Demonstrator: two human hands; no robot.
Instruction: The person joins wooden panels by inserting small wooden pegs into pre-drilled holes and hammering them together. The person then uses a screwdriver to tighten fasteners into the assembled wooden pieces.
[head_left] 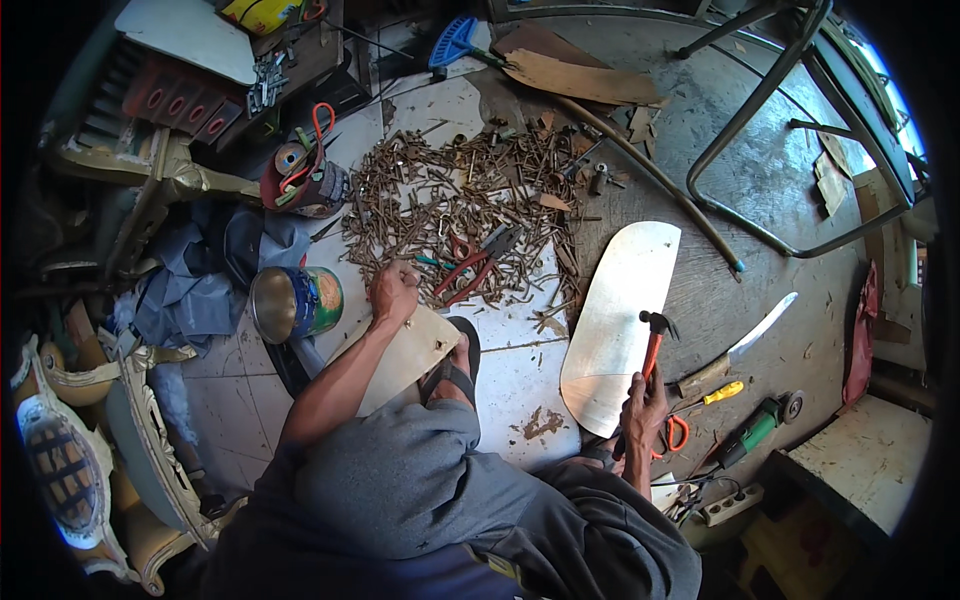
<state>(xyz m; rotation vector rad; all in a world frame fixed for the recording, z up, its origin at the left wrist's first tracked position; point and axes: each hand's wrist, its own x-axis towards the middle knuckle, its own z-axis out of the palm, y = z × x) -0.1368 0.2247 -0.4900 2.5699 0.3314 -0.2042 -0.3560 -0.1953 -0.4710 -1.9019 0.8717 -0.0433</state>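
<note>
My right hand (643, 412) is wrapped round the handle of a claw hammer (652, 350), whose dark head points away from me. The hammer is over a pale oblong board with rounded ends (625, 280). My left hand (395, 292) is at the near edge of a heap of rusty nails and screws (430, 205), its fingers bent together; what they pinch, if anything, is hidden. Below that wrist a beige panel (410, 355) leans by my foot. Red-handled pliers (468, 278) lie on the heap, right of my left hand.
An open tin can (322, 300) lies left of my left arm. On the right are a machete (735, 350), a yellow-handled screwdriver (724, 392), orange-handled scissors (678, 432), a green angle grinder (755, 430) and a power strip (732, 505). A metal-framed chair (705, 165) stands at far right.
</note>
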